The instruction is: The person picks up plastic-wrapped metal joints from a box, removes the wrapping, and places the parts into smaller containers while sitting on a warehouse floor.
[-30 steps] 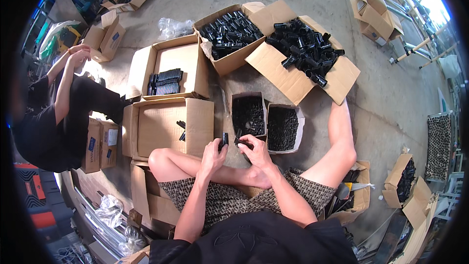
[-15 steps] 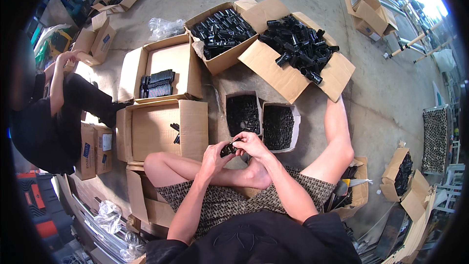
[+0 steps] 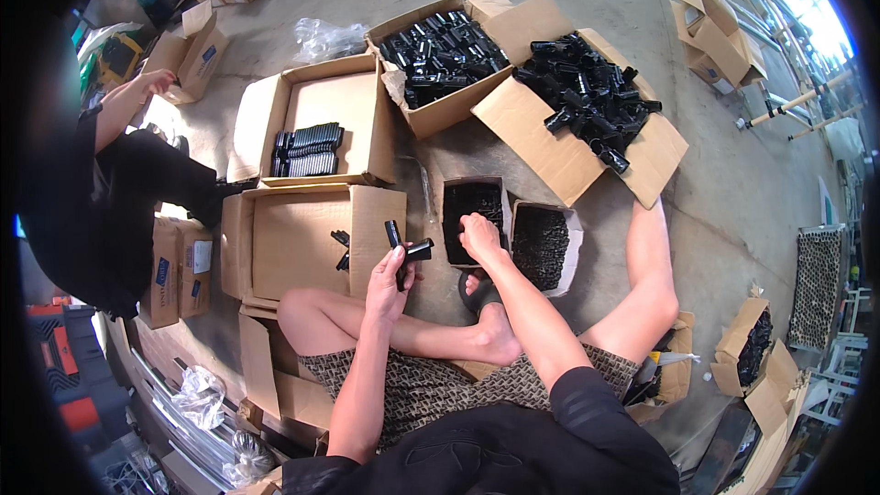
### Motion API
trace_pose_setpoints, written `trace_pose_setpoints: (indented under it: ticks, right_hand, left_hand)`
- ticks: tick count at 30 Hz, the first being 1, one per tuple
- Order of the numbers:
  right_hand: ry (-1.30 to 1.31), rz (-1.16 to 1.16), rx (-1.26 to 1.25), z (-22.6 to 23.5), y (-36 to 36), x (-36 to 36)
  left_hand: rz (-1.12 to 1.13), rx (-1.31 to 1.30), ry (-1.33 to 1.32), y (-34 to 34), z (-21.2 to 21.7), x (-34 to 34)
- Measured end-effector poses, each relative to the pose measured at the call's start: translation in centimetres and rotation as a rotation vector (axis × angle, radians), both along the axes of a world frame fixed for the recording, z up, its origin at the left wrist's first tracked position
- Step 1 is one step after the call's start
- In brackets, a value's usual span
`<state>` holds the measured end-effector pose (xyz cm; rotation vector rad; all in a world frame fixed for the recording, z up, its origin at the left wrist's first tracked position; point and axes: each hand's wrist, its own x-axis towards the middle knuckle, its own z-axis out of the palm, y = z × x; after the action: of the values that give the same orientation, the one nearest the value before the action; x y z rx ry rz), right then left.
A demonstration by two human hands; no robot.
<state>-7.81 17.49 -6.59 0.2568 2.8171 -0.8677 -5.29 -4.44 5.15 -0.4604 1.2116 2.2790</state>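
My left hand (image 3: 387,282) is closed round a glossy black branched tube fitting (image 3: 418,250), raised beside the right wall of a cardboard box. One tubular arm of the fitting points up and another points right. My right hand (image 3: 479,240) reaches into a small open box (image 3: 457,181) of tiny black parts. Its fingers are bent together at the parts; what they grip, if anything, is hidden. Touching that box on the right stands a second small box (image 3: 577,231), full of similar small black pieces (image 3: 541,243).
Left of me, one large carton (image 3: 293,266) holds a few black pieces; another (image 3: 379,142) holds neatly stacked rows. Ahead are a carton of black tubes (image 3: 440,55) and a heap of black fittings (image 3: 587,92) on cardboard flaps. A person (image 3: 101,192) sits at far left.
My hands have parted. The left keeps the black fitting and has shifted slightly left; the right has left it and moved forward into the small box. The view has shifted a little.
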Motion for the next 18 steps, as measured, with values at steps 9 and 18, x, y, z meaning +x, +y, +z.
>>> trace_pose_setpoints:
  ticks: [9, 18]
  right_hand:
    - [0.005, -0.073, -0.517, 4.3, 1.6, 1.0]
    - [-0.116, 0.019, -0.899, 18.8, 1.9, 4.0]
  left_hand:
    - [-0.123, 0.028, 0.075, 0.3, -0.1, 0.3]
    - [-0.36, -0.164, 0.245, 1.5, -0.2, 1.1]
